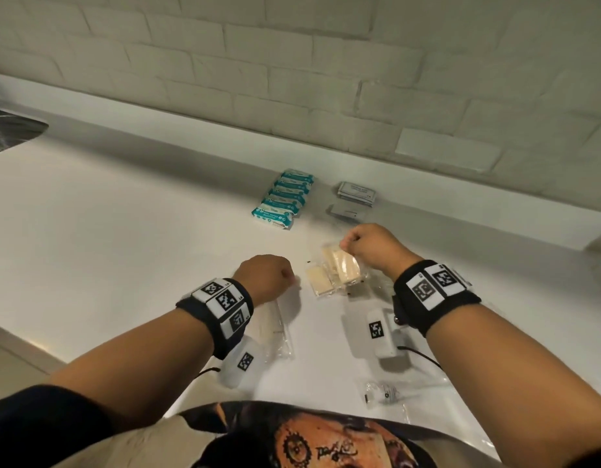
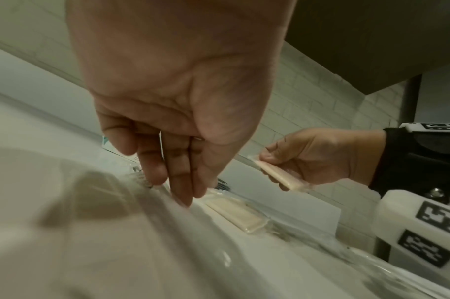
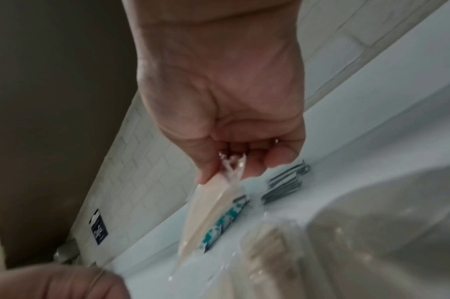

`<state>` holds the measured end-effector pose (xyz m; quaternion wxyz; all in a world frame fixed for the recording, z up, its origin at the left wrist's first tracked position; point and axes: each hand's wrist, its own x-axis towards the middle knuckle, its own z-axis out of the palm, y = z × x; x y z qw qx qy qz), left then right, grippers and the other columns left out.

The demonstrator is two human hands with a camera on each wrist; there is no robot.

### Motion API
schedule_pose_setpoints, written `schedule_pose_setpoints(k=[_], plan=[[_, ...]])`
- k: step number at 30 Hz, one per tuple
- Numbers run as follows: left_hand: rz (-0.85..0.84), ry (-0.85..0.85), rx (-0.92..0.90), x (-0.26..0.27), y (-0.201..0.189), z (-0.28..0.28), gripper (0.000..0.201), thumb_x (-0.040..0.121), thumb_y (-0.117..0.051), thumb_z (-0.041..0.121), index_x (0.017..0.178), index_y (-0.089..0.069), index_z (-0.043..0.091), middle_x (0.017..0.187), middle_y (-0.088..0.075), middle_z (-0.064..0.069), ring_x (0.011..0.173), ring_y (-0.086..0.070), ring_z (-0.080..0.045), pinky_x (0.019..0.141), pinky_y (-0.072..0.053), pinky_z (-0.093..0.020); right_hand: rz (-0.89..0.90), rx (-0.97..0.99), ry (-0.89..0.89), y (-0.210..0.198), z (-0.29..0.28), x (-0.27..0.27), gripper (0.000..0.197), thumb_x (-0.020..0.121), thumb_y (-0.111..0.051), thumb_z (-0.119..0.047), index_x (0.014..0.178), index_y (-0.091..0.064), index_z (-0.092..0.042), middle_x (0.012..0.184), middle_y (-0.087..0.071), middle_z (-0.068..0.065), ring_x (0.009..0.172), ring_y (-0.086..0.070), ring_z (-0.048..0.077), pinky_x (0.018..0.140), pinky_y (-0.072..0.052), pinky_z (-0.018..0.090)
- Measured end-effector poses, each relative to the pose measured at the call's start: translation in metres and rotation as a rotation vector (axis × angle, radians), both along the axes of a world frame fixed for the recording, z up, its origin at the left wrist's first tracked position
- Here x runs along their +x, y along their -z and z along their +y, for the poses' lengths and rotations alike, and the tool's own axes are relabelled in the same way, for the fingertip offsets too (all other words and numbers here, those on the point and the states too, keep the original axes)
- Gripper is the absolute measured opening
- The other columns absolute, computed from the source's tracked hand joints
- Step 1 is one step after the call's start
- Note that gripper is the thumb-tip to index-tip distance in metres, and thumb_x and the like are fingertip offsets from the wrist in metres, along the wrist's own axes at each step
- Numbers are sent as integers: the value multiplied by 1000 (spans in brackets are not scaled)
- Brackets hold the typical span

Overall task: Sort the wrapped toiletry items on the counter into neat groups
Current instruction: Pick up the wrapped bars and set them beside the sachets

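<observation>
My right hand point(image 1: 356, 246) pinches the wrapper end of a cream wrapped bar point(image 1: 344, 266) and holds it tilted just above the counter; the same hand point(image 3: 226, 168) and bar point(image 3: 208, 208) show in the right wrist view. A second cream bar point(image 1: 321, 282) lies flat beside it. My left hand point(image 1: 270, 276) points its straight fingers point(image 2: 180, 190) down onto the edge of a long clear-wrapped item point(image 1: 275, 329). At the back lie a row of teal packs point(image 1: 285, 201) and two piles of grey sachets point(image 1: 354, 194).
A white counter point(image 1: 123, 231) runs to a tiled wall behind the groups. A sink point(image 1: 8, 130) shows at the far left. A clear bag holding a small item point(image 1: 383, 391) lies near the front edge, under my right forearm.
</observation>
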<state>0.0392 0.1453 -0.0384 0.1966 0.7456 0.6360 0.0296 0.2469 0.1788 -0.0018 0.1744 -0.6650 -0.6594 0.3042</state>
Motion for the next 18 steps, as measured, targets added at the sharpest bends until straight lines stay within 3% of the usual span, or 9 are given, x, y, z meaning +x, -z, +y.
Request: schedule_pose_setpoints(k=[3,4,6,7,10,12,14,16,18], plan=[[-128,-46,-79,7,-2,0,14,90,-54,26,96,-66,19,104,-69,-1,93,-62,-19,73,-44,-24,125,-52,41,14,-2,-26,21,82,-74,-22,93,-67,-6,90,-70,6,86,-65,20,76,-51,30],[-230,-98,-132,10,-2,-1,9,89,-57,20,95,-64,19,104,-69,-2,87,-63,-19,66,-45,-23,82,-58,54,18,-1,-32,28,80,-75,-28,97,-64,-8,93,-68,6,89,-65,22,78,-52,32],[-448,-217,-244,18,-2,-3,7,86,-59,11,90,-58,18,102,-71,-11,73,-65,-21,49,-44,-21,-238,-66,23,17,-4,-36,42,81,-72,-39,108,-60,-9,105,-66,9,98,-63,27,76,-47,31],[-527,-268,-286,20,-2,-2,9,86,-59,8,88,-56,17,102,-70,-15,71,-66,-23,47,-45,-23,-348,-97,14,16,-5,-38,45,82,-71,-40,111,-61,-7,107,-66,11,98,-62,29,76,-45,30],[-688,-362,-349,25,-2,-2,14,88,-57,4,86,-51,16,105,-68,-21,76,-68,-28,53,-53,-28,-324,-247,31,18,-12,-42,41,80,-73,-36,104,-66,-4,92,-67,14,79,-59,26,69,-44,30],[-759,-392,-372,27,-1,0,14,88,-58,3,88,-49,14,104,-69,-24,73,-67,-28,58,-57,-31,-205,-260,59,22,-16,-44,27,80,-74,-28,94,-65,-7,81,-63,7,72,-59,22,63,-47,24],[-786,-409,-383,27,1,2,15,88,-57,1,85,-49,13,101,-70,-27,73,-67,-30,72,-57,-39,-18,-276,76,26,-19,-46,17,80,-72,-18,88,-58,-13,77,-56,2,65,-53,14,54,-44,21],[-762,-391,-377,25,3,4,16,87,-58,1,79,-51,13,101,-69,-28,82,-70,-35,83,-57,-48,150,-314,117,29,-21,-47,16,79,-71,-8,79,-56,-12,79,-56,3,68,-54,15,58,-47,22],[-736,-361,-368,24,3,6,17,85,-59,1,74,-53,13,99,-69,-29,90,-70,-38,87,-55,-52,257,-371,132,30,-24,-50,23,80,-67,1,71,-52,-14,77,-55,2,65,-55,12,59,-51,22]])
